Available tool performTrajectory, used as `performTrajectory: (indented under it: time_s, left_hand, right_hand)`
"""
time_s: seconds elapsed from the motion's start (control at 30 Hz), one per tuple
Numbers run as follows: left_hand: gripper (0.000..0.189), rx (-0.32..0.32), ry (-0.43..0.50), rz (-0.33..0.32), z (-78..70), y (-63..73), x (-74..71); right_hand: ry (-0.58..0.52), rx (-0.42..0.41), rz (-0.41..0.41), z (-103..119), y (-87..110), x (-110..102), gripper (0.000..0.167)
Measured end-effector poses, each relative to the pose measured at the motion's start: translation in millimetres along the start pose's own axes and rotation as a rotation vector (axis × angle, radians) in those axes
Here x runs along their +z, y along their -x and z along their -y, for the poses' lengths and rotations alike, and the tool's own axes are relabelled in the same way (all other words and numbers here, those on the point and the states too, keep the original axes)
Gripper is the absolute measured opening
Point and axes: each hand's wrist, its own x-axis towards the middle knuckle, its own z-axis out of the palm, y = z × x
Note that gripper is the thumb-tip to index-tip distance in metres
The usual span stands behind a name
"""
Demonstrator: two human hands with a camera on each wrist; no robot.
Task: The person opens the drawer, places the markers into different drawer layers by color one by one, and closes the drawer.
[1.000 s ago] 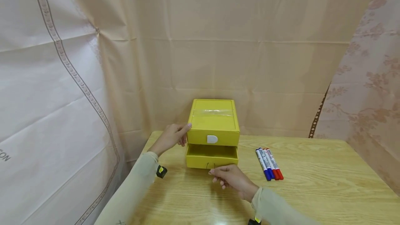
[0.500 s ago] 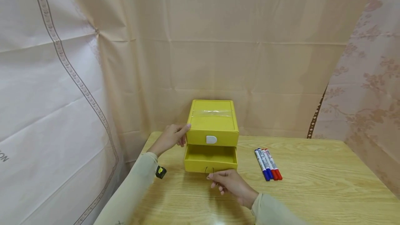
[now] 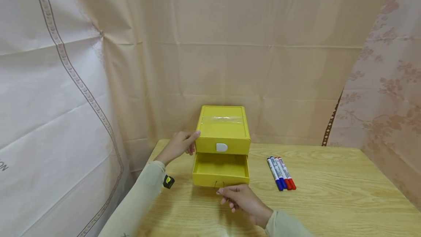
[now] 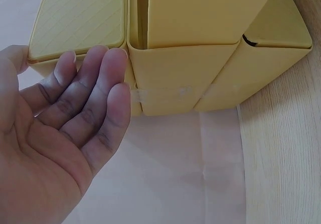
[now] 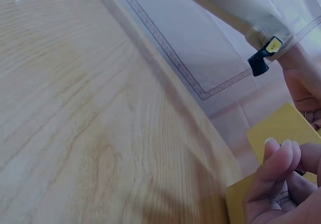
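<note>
A yellow two-tier drawer box [image 3: 223, 131] stands on the wooden table, with clear tape across its top. Its upper front carries a white tab [image 3: 222, 147]. The lower drawer [image 3: 204, 181] is pulled out toward me, its inside partly visible. My left hand [image 3: 178, 145] rests against the box's left side, thumb at the upper front edge; in the left wrist view its fingers [image 4: 114, 73] lie loosely bent along the side. Below the drawer front, my right hand [image 3: 245, 201] pinches the thin dark cord loop [image 3: 215, 184] between thumb and forefinger.
Blue and red markers [image 3: 281, 173] lie side by side on the table [image 3: 329, 182], right of the box. Close behind the box hangs a beige cloth [image 3: 227, 65]. A pale cloth [image 3: 59, 120] borders the left side. A black wrist device [image 3: 169, 181] sits at the left cuff.
The lower drawer has slid farther out toward me, my right hand drawing back with the cord loop. My left hand has stayed at the box's side.
</note>
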Motion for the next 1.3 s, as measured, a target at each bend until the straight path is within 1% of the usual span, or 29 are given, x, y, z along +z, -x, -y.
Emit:
performTrajectory:
  time_s: [0.27, 0.53, 0.73, 0.83, 0.97, 1.13, 1.3]
  left_hand:
    - [0.065, 0.004, 0.007, 0.002, 3.1, -0.4, 1.0]
    - [0.067, 0.012, -0.014, 0.001, 3.2, -1.6, 0.4]
    - [0.068, -0.001, -0.015, -0.001, 3.3, -3.1, 1.1]
    - [0.069, -0.002, -0.019, -0.002, 2.8, -3.4, 1.6]
    - [0.068, 0.001, -0.019, 0.003, 2.5, -3.1, 1.4]
    - [0.066, -0.002, -0.024, 0.005, 3.1, -1.9, 0.5]
    - [0.065, -0.002, -0.026, 0.006, 3.1, -0.5, -0.1]
  right_hand:
    - [-0.032, -0.005, 0.003, -3.5, 5.3, 4.2, 0.032]
    - [-0.010, 0.006, 0.022, -5.0, 12.0, 4.1, 0.032]
    - [-0.017, 0.012, 0.048, -4.7, 13.9, 1.8, 0.034]
    - [-0.006, 0.020, 0.078, -6.0, 15.2, -1.9, 0.038]
    - [0.023, 0.027, 0.108, -9.0, 17.9, -9.7, 0.038]
    - [0.036, 0.038, 0.126, -13.8, 22.3, -19.9, 0.038]
    - [0.036, 0.041, 0.133, -18.5, 26.2, -34.4, 0.040]
